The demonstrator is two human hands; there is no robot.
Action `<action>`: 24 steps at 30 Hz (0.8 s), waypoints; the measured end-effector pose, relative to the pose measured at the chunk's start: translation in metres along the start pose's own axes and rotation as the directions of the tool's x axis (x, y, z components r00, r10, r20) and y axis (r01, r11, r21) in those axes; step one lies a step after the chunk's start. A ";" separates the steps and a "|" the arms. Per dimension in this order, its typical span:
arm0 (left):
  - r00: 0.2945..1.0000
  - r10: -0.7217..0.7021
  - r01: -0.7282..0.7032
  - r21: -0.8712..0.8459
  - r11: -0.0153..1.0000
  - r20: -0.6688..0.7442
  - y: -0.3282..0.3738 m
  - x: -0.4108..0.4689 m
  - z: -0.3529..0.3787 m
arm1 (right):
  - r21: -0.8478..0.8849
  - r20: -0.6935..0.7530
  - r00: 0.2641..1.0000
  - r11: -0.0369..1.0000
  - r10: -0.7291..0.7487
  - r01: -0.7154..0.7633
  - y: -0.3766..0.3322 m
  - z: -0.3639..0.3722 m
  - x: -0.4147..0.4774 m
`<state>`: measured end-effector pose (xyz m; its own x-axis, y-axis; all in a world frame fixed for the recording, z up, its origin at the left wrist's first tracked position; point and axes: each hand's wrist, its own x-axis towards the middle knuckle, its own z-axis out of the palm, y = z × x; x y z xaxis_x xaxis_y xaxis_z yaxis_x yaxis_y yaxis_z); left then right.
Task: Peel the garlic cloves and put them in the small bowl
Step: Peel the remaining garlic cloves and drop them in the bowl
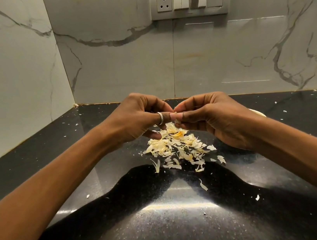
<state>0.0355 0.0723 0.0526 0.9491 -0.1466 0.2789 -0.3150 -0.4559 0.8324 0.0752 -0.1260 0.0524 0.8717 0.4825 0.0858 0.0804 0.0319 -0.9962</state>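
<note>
My left hand (pixel 139 118) and my right hand (pixel 210 116) meet fingertip to fingertip above the counter and pinch a garlic clove (pixel 176 119) between them; only a pale sliver of it shows. My left thumb wears a silver ring. Directly below the hands lies a heap of pale garlic peels (pixel 179 147). The small bowl (pixel 259 113) is almost wholly hidden behind my right wrist; just a cream edge of its rim shows. What it holds cannot be seen.
The black speckled countertop (pixel 167 220) carries scattered flecks of peel. White marble walls close it off at the back and on the left. A switch panel with a socket (pixel 190 0) is on the back wall.
</note>
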 end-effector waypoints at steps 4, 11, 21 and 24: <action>0.997 -0.005 0.005 0.000 1.000 0.072 0.002 -0.001 -0.002 | -0.012 0.031 0.999 1.000 0.013 -0.013 -0.001 0.001 -0.002; 0.989 -0.003 0.003 0.004 1.000 0.149 0.003 -0.003 -0.002 | -0.008 0.052 0.998 1.000 0.019 -0.019 0.000 0.000 -0.001; 0.987 0.006 -0.014 0.046 0.999 0.160 0.003 -0.002 0.003 | 0.094 0.027 1.000 0.996 -0.009 0.007 -0.001 -0.001 -0.002; 0.981 -0.007 -0.004 0.057 0.998 0.192 0.004 -0.003 0.004 | 0.102 -0.008 1.000 0.995 -0.010 0.011 -0.001 -0.001 -0.002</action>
<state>0.0318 0.0678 0.0533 0.9344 -0.3097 0.1760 -0.3184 -0.5047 0.8025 0.0742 -0.1274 0.0528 0.8746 0.4752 0.0963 0.0403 0.1265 -0.9911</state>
